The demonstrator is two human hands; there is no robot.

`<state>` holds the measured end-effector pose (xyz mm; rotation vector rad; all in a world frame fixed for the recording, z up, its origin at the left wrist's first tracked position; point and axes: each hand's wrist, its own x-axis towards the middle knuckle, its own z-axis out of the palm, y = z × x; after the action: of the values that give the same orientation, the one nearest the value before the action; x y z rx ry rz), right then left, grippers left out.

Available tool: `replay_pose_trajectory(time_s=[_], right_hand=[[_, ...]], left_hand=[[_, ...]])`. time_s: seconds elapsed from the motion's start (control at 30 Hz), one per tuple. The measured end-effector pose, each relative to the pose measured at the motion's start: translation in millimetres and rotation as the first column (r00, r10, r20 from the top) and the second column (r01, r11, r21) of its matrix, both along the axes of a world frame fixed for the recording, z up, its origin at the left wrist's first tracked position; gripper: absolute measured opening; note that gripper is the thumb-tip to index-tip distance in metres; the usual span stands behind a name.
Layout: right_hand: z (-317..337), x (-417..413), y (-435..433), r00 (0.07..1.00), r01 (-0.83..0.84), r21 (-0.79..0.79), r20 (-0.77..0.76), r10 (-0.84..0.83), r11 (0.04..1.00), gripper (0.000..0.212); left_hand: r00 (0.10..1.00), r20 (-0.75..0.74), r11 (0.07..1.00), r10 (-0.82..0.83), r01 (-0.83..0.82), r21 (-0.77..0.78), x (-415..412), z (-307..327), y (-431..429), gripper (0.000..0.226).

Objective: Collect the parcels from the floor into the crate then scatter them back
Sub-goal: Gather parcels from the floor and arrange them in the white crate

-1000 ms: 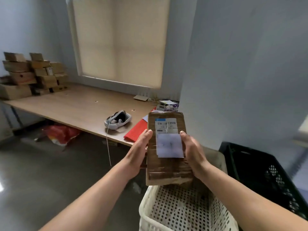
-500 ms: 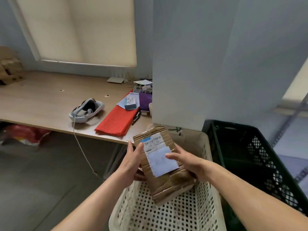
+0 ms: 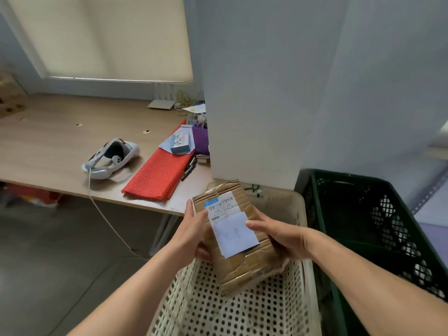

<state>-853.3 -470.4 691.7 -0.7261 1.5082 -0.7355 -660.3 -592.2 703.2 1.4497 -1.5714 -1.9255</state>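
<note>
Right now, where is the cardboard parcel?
In the head view, the cardboard parcel is low centre, held between the left hand and right hand, above the white crate.

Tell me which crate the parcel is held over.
The white crate, directly under the parcel; the dark green crate stands beside it, to the right.
</note>
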Motion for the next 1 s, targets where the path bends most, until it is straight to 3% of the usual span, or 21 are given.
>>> replay_pose_trajectory(time_s=[0.17, 0.27, 0.4, 0.53, 0.63, 0.9, 1.0], right_hand=[[-5, -12, -5, 1.000, -0.007, -0.008, 0.004, 0.007, 1.000, 0.105], [-13, -13, -4, 0.999, 0.051, -0.045, 0.009, -0.051, 0.998, 0.094], [-21, -9, -1, 0.991, 0.120, -0.122, -0.042, -0.126, 0.985, 0.095], [-21, -4, -4, 0.991, 0.103, -0.161, -0.069, -0.115, 0.982, 0.085], [-23, 0, -10, 0.989, 0.107, -0.171, -0.082, -0.122, 0.980, 0.091], [-30, 10, -24, 0.983, 0.149, -0.164, -0.085, -0.164, 0.975, 0.094], [-35, 12, -26, 0.960, 0.250, -0.104, -0.100, -0.260, 0.963, 0.095]], left_hand=[[0.999, -0.009, 0.999, -0.041, 0.041, 0.004, -14, -4, -22, 0.036], [0.997, 0.006, 0.997, -0.080, 0.080, 0.019, -23, -7, -35, 0.049], [0.989, -0.028, 0.990, -0.142, 0.142, 0.015, -31, -5, -49, 0.054], [0.989, -0.011, 0.988, -0.151, 0.150, -0.016, -34, -8, -64, 0.053], [0.985, 0.044, 0.984, -0.164, 0.167, -0.060, -34, -15, -71, 0.062], [0.983, 0.036, 0.978, -0.182, 0.185, -0.097, -34, -24, -84, 0.031], [0.988, 0.026, 0.980, -0.152, 0.154, -0.124, -33, -26, -87, 0.026]])
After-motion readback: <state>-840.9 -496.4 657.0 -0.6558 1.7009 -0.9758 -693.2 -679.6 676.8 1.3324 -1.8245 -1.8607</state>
